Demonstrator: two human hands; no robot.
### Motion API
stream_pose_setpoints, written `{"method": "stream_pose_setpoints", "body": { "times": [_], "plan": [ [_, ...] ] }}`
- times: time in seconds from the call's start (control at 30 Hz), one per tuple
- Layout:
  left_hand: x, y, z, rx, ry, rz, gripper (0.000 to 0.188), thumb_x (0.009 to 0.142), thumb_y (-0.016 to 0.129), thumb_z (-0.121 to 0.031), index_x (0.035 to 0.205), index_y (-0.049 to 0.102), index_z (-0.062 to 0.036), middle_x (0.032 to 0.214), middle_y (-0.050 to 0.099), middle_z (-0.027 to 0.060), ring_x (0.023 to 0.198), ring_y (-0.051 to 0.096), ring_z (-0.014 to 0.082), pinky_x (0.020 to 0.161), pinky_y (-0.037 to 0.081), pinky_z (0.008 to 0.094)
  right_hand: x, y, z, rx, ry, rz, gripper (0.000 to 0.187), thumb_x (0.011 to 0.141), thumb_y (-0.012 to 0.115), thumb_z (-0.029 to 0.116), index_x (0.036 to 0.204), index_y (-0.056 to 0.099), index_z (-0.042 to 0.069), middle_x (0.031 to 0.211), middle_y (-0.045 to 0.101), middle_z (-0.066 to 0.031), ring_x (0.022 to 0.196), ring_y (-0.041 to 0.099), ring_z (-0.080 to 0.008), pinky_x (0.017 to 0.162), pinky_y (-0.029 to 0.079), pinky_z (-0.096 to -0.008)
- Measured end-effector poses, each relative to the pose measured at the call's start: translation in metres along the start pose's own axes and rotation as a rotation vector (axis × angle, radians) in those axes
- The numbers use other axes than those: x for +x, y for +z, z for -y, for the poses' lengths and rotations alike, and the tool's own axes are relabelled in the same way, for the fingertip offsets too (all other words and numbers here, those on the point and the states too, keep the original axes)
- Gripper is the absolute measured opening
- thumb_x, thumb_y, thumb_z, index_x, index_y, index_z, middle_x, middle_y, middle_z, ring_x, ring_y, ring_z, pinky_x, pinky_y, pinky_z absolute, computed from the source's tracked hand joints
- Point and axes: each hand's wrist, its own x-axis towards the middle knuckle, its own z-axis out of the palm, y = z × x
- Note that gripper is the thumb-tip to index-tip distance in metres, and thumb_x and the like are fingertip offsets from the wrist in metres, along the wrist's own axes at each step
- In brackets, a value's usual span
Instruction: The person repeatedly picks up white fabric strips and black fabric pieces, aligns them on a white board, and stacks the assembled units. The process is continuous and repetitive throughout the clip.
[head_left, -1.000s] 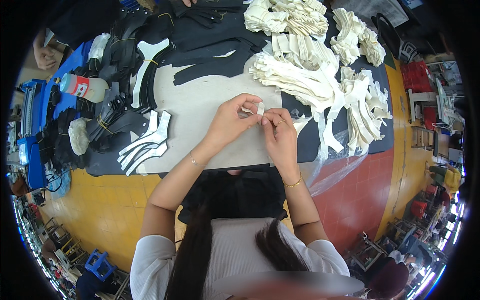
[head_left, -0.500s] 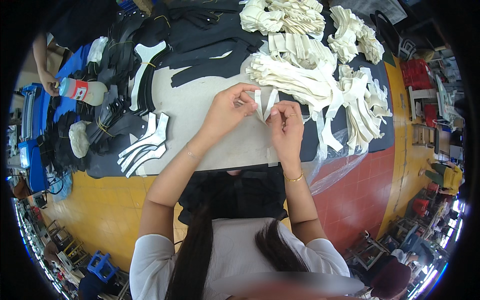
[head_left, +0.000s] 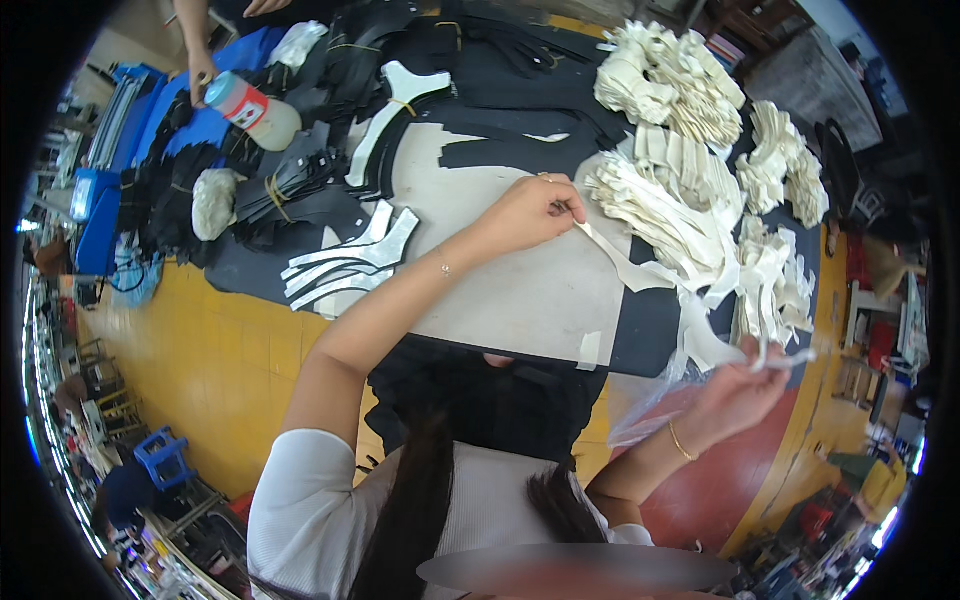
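My left hand (head_left: 535,212) is over the grey worktop, thumb and fingers pinched on one end of a curved white fabric piece (head_left: 625,265). The piece stretches right from my fingertips toward the cream pile. Farther right, by the table's right front edge, my right hand (head_left: 738,398) is closed around a thin white fabric strip (head_left: 795,358), which is smeared by motion. Just beyond that hand lie a loose white piece (head_left: 703,340) and a stack of cream fabric pieces (head_left: 765,275). A larger heap of cream pieces (head_left: 655,205) sits beyond my left fingertips.
Left of my forearm lie silver-white fabric pieces with dark edges (head_left: 350,262) and banded black bundles (head_left: 285,190). Another person's hand (head_left: 202,85) touches a bottle with a red label (head_left: 255,112). A clear plastic bag (head_left: 650,405) hangs at the front edge.
My hands, close together before, are now far apart. My right hand has swung right and nearer with a strip; my left now pinches a longer curved piece. The whole view has shifted.
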Motion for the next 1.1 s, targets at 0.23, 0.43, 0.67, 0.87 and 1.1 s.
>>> {"method": "stream_pose_setpoints", "body": {
  "times": [0.23,0.43,0.67,0.87,1.1],
  "plan": [
    [-0.020,0.016,-0.032,0.691,0.296,-0.441,0.018,0.089,0.067,-0.017,0.101,0.072,-0.0047,0.111,0.067,0.0069,0.107,0.061,0.0253,0.089,0.051,0.0366,-0.008,0.029,-0.008,-0.305,-0.236,0.085,0.025,0.108,0.039,0.030,0.100,0.045,0.007,0.090,0.059,-0.0129,0.082,0.054,-0.0208,0.083,0.046,-0.0374],
    [-0.043,0.033,-0.064,-0.705,-0.502,0.092,0.038,0.098,0.064,-0.037,0.106,0.067,0.0005,0.097,0.070,0.0121,0.079,0.066,0.0192,0.067,0.055,0.0313,-0.068,0.076,-0.102,-0.411,-0.114,0.435,0.019,0.108,0.041,0.024,0.106,0.038,0.006,0.101,0.060,-0.0177,0.087,0.054,-0.0176,0.082,0.044,-0.0317],
    [-0.042,0.028,-0.054,-0.717,-0.351,0.024,0.028,0.097,0.067,-0.024,0.102,0.066,0.0040,0.086,0.071,0.0128,0.067,0.067,0.0144,0.059,0.055,0.0267,-0.087,0.072,-0.107,-0.562,-0.065,0.543,0.019,0.108,0.041,0.023,0.111,0.040,0.005,0.099,0.060,-0.0135,0.083,0.049,-0.0134,0.078,0.041,-0.0275],
    [-0.032,0.028,-0.038,-0.673,-0.320,-0.017,0.020,0.095,0.068,-0.015,0.101,0.070,0.0042,0.082,0.071,0.0121,0.063,0.068,0.0151,0.055,0.055,0.0266,-0.063,0.055,-0.087,-0.349,-0.044,0.530,0.021,0.104,0.055,0.023,0.110,0.044,0.006,0.094,0.059,-0.0113,0.086,0.053,-0.0170,0.082,0.045,-0.0334],
    [-0.022,0.013,-0.020,-0.073,-0.175,-0.207,0.030,0.090,0.074,-0.024,0.110,0.070,-0.0027,0.085,0.071,0.0106,0.070,0.070,0.0226,0.067,0.057,0.0338,-0.001,0.007,0.011,-0.267,-0.244,0.252,0.018,0.101,0.060,0.013,0.117,0.054,0.005,0.093,0.066,-0.0059,0.066,0.052,-0.0094,0.076,0.049,-0.0288]
  ]
}}
